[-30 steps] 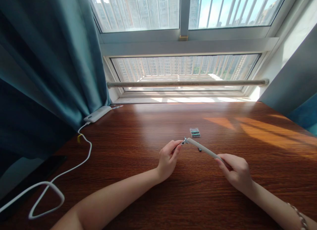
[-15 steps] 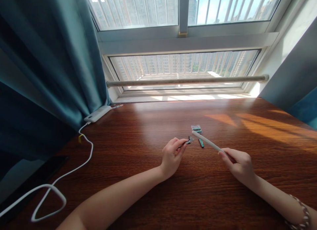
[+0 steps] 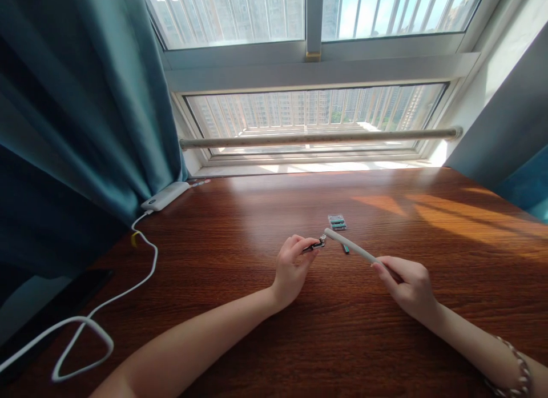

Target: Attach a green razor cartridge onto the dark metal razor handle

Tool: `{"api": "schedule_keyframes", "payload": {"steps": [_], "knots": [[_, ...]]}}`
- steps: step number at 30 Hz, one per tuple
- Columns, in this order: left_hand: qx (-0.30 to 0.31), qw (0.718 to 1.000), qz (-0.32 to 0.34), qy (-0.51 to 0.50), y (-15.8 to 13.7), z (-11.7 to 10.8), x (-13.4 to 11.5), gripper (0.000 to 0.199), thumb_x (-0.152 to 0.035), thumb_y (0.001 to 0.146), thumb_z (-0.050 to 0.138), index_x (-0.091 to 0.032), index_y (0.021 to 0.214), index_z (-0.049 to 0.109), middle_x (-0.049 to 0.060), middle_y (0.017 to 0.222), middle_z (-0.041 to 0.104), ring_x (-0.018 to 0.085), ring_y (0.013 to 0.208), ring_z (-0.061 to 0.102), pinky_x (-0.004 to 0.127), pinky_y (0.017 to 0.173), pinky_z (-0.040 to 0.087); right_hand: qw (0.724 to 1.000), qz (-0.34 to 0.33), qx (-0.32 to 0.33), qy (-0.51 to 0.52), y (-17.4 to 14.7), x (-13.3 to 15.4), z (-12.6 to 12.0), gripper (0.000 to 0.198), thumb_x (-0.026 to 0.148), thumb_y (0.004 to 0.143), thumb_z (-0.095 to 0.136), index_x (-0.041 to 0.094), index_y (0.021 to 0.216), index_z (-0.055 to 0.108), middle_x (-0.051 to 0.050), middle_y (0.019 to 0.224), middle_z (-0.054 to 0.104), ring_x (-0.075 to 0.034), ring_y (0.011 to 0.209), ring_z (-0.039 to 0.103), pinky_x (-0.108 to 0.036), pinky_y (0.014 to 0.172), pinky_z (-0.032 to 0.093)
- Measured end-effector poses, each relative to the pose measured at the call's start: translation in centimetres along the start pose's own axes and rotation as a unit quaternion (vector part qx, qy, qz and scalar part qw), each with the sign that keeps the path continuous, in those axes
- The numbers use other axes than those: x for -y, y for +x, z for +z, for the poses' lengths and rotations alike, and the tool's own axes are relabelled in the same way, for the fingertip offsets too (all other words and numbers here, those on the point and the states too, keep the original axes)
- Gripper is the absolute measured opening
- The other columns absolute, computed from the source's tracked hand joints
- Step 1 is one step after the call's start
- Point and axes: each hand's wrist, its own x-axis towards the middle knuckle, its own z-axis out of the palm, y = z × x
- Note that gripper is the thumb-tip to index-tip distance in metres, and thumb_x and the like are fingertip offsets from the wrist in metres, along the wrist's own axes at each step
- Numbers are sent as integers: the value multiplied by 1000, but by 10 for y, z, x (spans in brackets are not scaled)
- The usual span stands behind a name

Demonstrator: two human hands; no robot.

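Note:
Between its thumb and fingers, my left hand (image 3: 291,266) pinches a small black-and-silver object (image 3: 315,246), whose exact kind I cannot make out. My right hand (image 3: 409,284) grips a long, slim white stick (image 3: 353,245) by its near end. The stick slants up to the left, and its far tip is close beside the silver end of the small object; whether they touch, I cannot tell. Just beyond the tip lies a small clear case (image 3: 337,222) with teal-and-dark bars inside. A loose teal-and-dark bar (image 3: 345,249) rests on the table, partly covered by the stick.
The brown wooden table (image 3: 240,215) runs back to a window sill with a horizontal rail (image 3: 317,139). A white power strip or adapter (image 3: 166,197) with a white cable (image 3: 156,261) lies at the left, against a blue curtain (image 3: 107,101). A dark flat object (image 3: 81,295) sits at the left edge.
The white stick's tip has moved slightly left and down, closer to the small object, and now covers part of the loose bar. The small object has turned a little in my left hand.

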Motion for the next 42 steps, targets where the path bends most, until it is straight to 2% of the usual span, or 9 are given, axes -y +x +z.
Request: {"api": "schedule_keyframes", "payload": {"steps": [6,11,16,21,25,31,37,42], "knots": [[-21,999,25,1,-1,1,2,18,-23,77,55,-21,94,62,4,82,55,15,79,51,28,73,41,999,-44,22,-6,-2,1,0,19,27,81,49,15,74,63,1,50,52,-9,45,46,-22,50,35],[-30,999,32,2,-2,1,2,16,-22,77,56,-21,92,62,3,82,56,14,79,52,27,73,42,1000,-23,-4,6,-3,1,0,20,26,81,49,15,73,63,0,55,57,-9,46,49,-21,50,36],[-27,999,42,6,-2,-1,2,17,-20,77,57,-21,93,61,3,82,55,14,79,51,27,73,42,999,-32,22,17,-2,0,1,20,26,81,48,15,74,63,0,54,55,-9,46,48,-22,50,36],[-12,999,43,7,-2,-2,4,18,-18,76,57,-22,94,61,3,83,56,14,80,52,28,73,42,999,19,0,27,-2,-1,2,17,25,81,51,15,71,61,3,49,49,-8,42,43,-21,46,33],[-10,999,48,-5,-3,-2,4,19,-17,76,58,-22,94,61,3,82,56,14,79,52,27,72,42,999,-15,21,34,-3,-2,2,15,24,80,51,14,74,61,2,52,52,-8,46,45,-22,49,34],[-8,999,53,0,-3,-3,2,19,-16,75,59,-22,92,62,2,82,55,13,78,51,27,72,42,999,23,-2,22,-2,-3,3,14,24,80,53,14,74,61,2,51,52,-8,43,43,-21,47,33],[-2,999,44,-14,-4,-4,1,18,-16,75,58,-21,92,61,3,82,55,14,78,51,27,72,42,999,-13,12,36,-3,-3,5,14,23,81,51,15,76,61,0,59,58,-9,50,50,-22,53,37],[13,998,35,-41,-5,-4,2,19,-16,76,57,-21,94,60,4,83,54,14,80,51,27,73,41,998,49,11,28,0,-2,4,16,26,81,51,16,75,62,3,50,51,-8,42,43,-21,46,33]]}}
